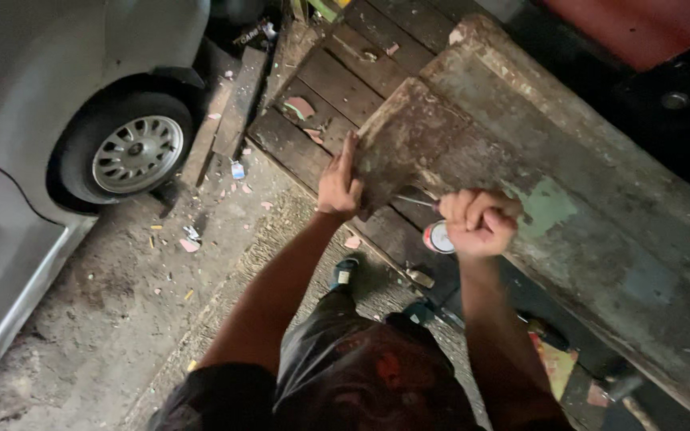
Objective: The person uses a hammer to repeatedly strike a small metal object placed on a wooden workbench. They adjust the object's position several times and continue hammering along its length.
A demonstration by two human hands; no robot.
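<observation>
The left hand (339, 185) pressed flat on the big, heavy-looking, stiff old board (473, 136), while the right hand (479, 221) fingers squeezed a thin tool (415, 200).

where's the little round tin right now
In the head view the round tin sits low and right of centre, on the dark wooden planks just under the worn metal panel, right beside the right hand.

Open ground left of the hands, car wheel (136, 152) beyond, rusty metal panel (521, 183) blocking ahead and right, wooden pallet (337, 88) behind it.
</observation>
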